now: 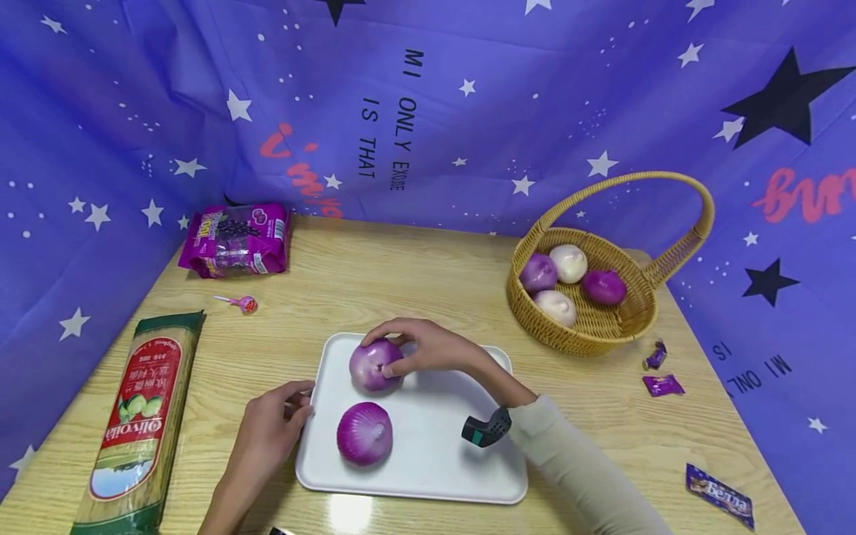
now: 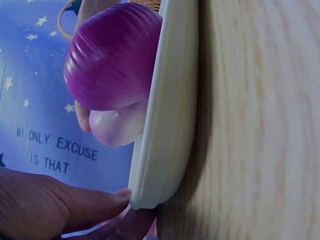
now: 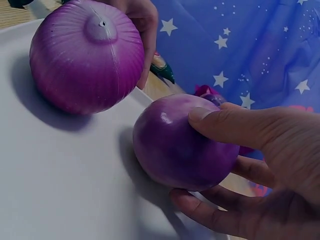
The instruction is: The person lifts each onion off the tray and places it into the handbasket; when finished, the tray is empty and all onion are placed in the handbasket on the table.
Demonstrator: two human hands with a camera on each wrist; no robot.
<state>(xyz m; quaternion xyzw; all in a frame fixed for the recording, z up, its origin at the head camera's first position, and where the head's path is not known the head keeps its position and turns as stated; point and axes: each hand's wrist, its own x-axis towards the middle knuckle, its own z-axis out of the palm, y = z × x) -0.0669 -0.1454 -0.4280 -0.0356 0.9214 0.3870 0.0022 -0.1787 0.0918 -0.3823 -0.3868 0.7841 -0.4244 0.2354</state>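
Note:
A white tray point(image 1: 441, 446) lies on the table with two purple onions on it. My right hand point(image 1: 431, 348) grips the smooth, lighter purple onion point(image 1: 370, 365) over the tray's far left part, thumb on one side and fingers curled round the other, as the right wrist view shows. Nearer me on the tray sits a ridged, darker purple onion point(image 1: 364, 435), its pale tip plain in the right wrist view. At the tray's left edge, my left hand point(image 1: 273, 422) pinches the rim; in the left wrist view the thumb point(image 2: 107, 200) presses the rim, with fingers below.
A wicker basket point(image 1: 582, 345) with two white and two purple onions or similar bulbs stands at the back right. Spaghetti point(image 1: 137, 423) lies left, a purple candy bag point(image 1: 237, 241) and lollipop point(image 1: 247, 304) behind it. Small candies point(image 1: 662, 385) and a wrapped bar point(image 1: 718, 495) lie right.

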